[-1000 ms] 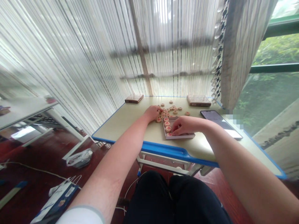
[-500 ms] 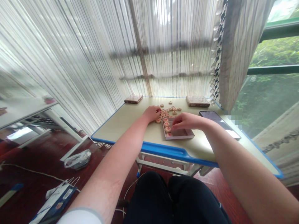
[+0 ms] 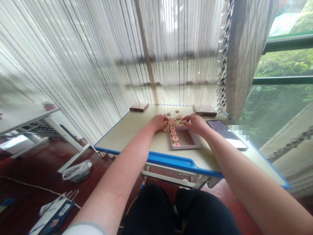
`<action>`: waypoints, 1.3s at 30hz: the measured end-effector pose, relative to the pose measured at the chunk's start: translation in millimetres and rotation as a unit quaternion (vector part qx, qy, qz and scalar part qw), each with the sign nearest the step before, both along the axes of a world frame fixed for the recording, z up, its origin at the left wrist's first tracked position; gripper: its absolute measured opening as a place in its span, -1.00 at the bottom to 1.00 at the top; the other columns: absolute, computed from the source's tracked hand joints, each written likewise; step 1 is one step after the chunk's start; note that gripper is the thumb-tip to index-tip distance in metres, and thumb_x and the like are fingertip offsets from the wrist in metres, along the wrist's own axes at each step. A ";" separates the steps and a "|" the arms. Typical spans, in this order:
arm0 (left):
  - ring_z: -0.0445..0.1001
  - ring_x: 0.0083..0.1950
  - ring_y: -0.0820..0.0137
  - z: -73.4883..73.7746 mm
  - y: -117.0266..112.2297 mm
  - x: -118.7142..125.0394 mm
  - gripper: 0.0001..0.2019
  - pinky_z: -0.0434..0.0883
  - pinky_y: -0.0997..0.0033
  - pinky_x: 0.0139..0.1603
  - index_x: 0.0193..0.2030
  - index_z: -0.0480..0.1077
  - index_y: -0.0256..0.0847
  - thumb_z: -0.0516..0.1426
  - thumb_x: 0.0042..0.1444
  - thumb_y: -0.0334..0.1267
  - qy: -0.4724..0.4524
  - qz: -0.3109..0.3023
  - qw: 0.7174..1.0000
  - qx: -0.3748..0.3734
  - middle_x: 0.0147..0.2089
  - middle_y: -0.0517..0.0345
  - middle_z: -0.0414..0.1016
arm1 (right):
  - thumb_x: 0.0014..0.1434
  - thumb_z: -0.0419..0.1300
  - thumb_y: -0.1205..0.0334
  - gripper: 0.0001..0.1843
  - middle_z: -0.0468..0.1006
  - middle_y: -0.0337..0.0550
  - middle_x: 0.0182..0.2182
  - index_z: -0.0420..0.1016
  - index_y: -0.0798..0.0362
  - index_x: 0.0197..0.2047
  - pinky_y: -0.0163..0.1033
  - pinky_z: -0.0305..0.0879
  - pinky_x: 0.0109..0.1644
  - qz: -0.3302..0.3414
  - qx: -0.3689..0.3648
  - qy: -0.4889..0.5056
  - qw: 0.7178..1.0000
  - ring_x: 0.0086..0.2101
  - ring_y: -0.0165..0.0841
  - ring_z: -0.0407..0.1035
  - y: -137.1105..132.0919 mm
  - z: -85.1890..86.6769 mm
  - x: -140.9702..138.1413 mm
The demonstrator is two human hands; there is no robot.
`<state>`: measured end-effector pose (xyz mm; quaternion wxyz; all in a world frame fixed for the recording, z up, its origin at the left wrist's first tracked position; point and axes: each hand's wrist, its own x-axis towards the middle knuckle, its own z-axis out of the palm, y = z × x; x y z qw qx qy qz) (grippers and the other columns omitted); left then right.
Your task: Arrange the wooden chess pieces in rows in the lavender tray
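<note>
Round wooden chess pieces (image 3: pixel 175 118) with red marks lie in a loose pile on the pale table (image 3: pixel 137 130). A shallow white tray (image 3: pixel 187 139) sits in front of the pile, with three pieces in a column along its left side. My left hand (image 3: pixel 158 121) rests at the pile's left edge, fingers curled over pieces. My right hand (image 3: pixel 196 123) is at the tray's far edge, fingertips pinched on a piece at the pile's right side.
A dark phone (image 3: pixel 226 133) lies right of the tray. Two flat wooden boxes (image 3: pixel 139 106) (image 3: pixel 204 109) sit at the table's far corners. Striped curtains hang behind. A plastic bag (image 3: pixel 77 170) and a paper bag (image 3: pixel 52 213) lie on the floor at left.
My right hand has lifted off the tray's near part and moved forward to the pile beyond it. The left hand has stayed at the pile.
</note>
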<state>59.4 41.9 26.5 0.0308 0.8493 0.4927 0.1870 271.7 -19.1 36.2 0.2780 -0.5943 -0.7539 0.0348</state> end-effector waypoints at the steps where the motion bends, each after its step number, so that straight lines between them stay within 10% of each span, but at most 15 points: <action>1: 0.45 -0.13 0.34 -0.9 1.0 -0.4 -0.73 0.36 0.41 -0.08 -0.18 0.51 -0.13 0.04 0.04 -0.25 -0.003 -0.006 1.000 0.002 -0.13 0.11 0.52 | 0.06 0.09 0.08 -0.67 0.49 -0.09 -0.30 0.55 0.04 -0.19 -0.28 0.16 -0.25 0.005 -0.003 0.001 1.000 -0.32 -0.33 0.32 -0.5 -0.2 -0.7; 13: 0.47 -0.22 0.42 -0.8 5.1 1.0 -0.71 0.41 0.40 -0.11 -0.12 0.45 -0.25 0.17 -0.04 -0.31 -0.161 -0.027 0.987 -0.004 -0.15 0.04 0.52 | 0.08 0.07 0.09 -0.68 0.50 -0.11 -0.34 0.55 0.04 -0.22 -0.28 0.17 -0.26 0.058 0.020 -0.008 0.998 -0.33 -0.33 0.33 -7.2 2.9 -9.5; 27: 0.50 -0.28 0.38 5.1 -6.3 8.4 -0.57 0.43 0.21 -0.11 -0.20 0.45 -0.36 0.34 -0.31 -0.33 -0.484 -0.132 0.817 -0.286 -0.29 0.01 0.54 | 0.06 0.16 0.17 -0.70 0.47 -0.10 -0.23 0.49 -0.01 -0.11 -0.26 0.27 -0.23 0.099 0.107 0.045 0.988 -0.34 -0.36 0.37 -3.9 -4.6 -12.2; 39: 0.51 -0.24 0.34 10.7 -16.1 14.2 -0.55 0.40 0.17 -0.08 -0.16 0.44 -0.36 0.34 -0.28 -0.29 -0.488 -0.216 0.770 -0.350 -0.26 -0.04 0.54 | 0.10 0.12 0.07 -0.73 0.48 -0.11 -0.26 0.49 0.00 -0.18 -0.29 0.21 -0.30 0.101 0.144 0.019 0.984 -0.34 -0.37 0.34 -16.7 8.7 -18.2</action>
